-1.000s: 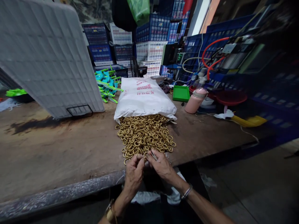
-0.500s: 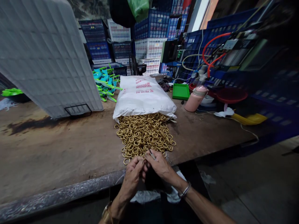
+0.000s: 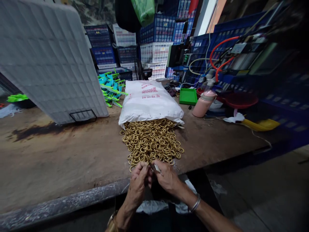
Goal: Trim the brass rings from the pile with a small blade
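Note:
My left hand (image 3: 138, 180) is closed in a pinch at the table's front edge; whatever its fingertips hold is too small and hidden to make out. Close beside it, my right hand (image 3: 167, 178) is wrapped round a small knife (image 3: 157, 168) with a pale handle. The dark tip points toward the left fingertips. Just beyond both hands lies a heap of gold-coloured rings (image 3: 152, 141), spilling from the mouth of a white woven sack (image 3: 152, 103) with red print.
A large pale ribbed panel (image 3: 53, 64) stands on the left of the wooden table (image 3: 60, 154). Green and turquoise plastic parts (image 3: 112, 88) lie behind it. To the right are a pink bottle (image 3: 204, 104), a green tray (image 3: 188, 96) and a yellow scoop-like piece (image 3: 262, 124). Stacked crates (image 3: 156, 51) fill the back.
The knife has tilted down, its tip swinging left toward my left fingertips. Both hands stay together at the table edge, and the whole view has shifted slightly.

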`<state>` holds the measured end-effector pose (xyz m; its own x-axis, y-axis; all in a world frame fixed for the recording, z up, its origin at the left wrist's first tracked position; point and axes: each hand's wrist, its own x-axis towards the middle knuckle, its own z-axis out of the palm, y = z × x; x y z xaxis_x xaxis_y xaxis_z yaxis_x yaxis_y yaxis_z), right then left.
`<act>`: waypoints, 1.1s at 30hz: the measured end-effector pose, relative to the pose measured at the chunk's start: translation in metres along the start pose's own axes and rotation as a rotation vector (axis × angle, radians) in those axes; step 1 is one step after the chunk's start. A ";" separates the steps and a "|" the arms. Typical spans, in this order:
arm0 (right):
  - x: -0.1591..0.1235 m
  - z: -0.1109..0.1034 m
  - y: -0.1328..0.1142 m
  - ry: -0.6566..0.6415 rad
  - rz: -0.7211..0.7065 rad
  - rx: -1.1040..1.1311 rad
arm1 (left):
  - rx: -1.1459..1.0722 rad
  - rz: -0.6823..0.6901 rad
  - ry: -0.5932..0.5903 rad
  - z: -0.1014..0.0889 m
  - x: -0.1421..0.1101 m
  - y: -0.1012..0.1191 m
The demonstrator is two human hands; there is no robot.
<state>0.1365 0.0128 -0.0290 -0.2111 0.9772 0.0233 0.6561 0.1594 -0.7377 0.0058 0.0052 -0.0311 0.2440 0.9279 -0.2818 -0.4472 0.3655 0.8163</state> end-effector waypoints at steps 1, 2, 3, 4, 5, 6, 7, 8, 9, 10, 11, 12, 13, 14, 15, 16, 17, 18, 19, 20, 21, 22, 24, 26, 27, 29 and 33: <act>-0.001 0.000 -0.001 -0.013 -0.004 -0.030 | 0.016 0.009 -0.004 0.000 0.000 0.000; -0.001 0.000 -0.002 -0.022 -0.005 -0.059 | 0.040 0.021 -0.008 0.000 0.000 0.000; -0.002 0.000 -0.002 -0.029 -0.003 -0.085 | 0.069 0.036 -0.011 0.000 0.000 -0.001; -0.002 0.000 -0.002 -0.033 -0.002 -0.109 | 0.098 0.051 -0.014 0.000 0.001 -0.001; -0.002 0.000 -0.002 -0.035 -0.004 -0.129 | 0.122 0.064 -0.013 0.000 0.001 -0.001; -0.002 0.001 -0.002 -0.034 -0.008 -0.148 | 0.144 0.073 -0.007 0.000 0.001 -0.001; -0.002 0.001 -0.002 -0.030 -0.012 -0.168 | 0.162 0.080 0.000 0.001 0.001 -0.001; -0.002 0.001 -0.002 -0.025 -0.015 -0.187 | 0.176 0.085 0.010 0.001 0.001 0.000; -0.001 0.000 -0.002 -0.022 -0.014 -0.204 | 0.191 0.088 0.019 0.001 0.001 0.000; -0.001 -0.001 -0.002 -0.024 -0.012 -0.216 | 0.207 0.095 0.028 0.001 0.001 0.000; 0.000 -0.002 -0.003 -0.032 -0.010 -0.223 | 0.226 0.109 0.034 0.001 0.001 0.000; 0.000 -0.003 -0.005 -0.050 -0.010 -0.223 | 0.245 0.131 0.034 0.001 0.001 0.000; 0.000 -0.005 -0.006 -0.072 -0.013 -0.218 | 0.262 0.156 0.029 0.000 0.001 0.000; 0.000 -0.006 -0.008 -0.096 -0.017 -0.212 | 0.276 0.178 0.026 -0.001 0.000 -0.001; 0.000 -0.008 -0.009 -0.117 -0.018 -0.211 | 0.285 0.190 0.022 -0.001 -0.001 -0.001; 0.000 -0.009 -0.011 -0.135 -0.012 -0.219 | 0.292 0.190 0.022 -0.002 -0.002 -0.002; -0.001 -0.009 -0.011 -0.146 -0.003 -0.235 | 0.296 0.177 0.022 -0.003 -0.004 -0.002; -0.001 -0.009 -0.012 -0.147 0.002 -0.261 | 0.296 0.159 0.027 -0.003 -0.007 -0.001; -0.002 -0.008 -0.011 -0.135 0.000 -0.292 | 0.291 0.145 0.032 -0.003 -0.010 0.000; -0.001 -0.007 -0.010 -0.121 -0.013 -0.324 | 0.282 0.135 0.034 -0.002 -0.015 0.001; 0.000 -0.006 -0.008 -0.101 -0.024 -0.357 | 0.270 0.133 0.032 -0.001 -0.019 0.003; 0.002 -0.006 -0.006 -0.079 -0.026 -0.389 | 0.253 0.138 0.021 0.000 -0.025 0.004; 0.009 -0.009 -0.003 -0.040 0.010 -0.448 | 0.211 0.155 -0.034 0.003 -0.033 0.008; 0.022 -0.016 -0.001 0.005 0.058 -0.494 | 0.142 0.128 -0.099 0.005 -0.036 0.011; 0.030 -0.021 -0.001 0.059 0.078 -0.518 | 0.097 0.096 -0.108 0.005 -0.035 0.012; 0.046 -0.030 -0.001 0.150 0.117 -0.565 | -0.006 0.023 -0.072 0.003 -0.028 0.013; 0.078 -0.040 0.000 0.255 0.202 -0.640 | -0.156 -0.028 0.032 -0.007 -0.011 0.014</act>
<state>0.1493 0.0952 0.0000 0.0838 0.9862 0.1429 0.9771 -0.0532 -0.2060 -0.0091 0.0003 -0.0200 0.2319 0.9183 -0.3208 -0.5698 0.3955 0.7204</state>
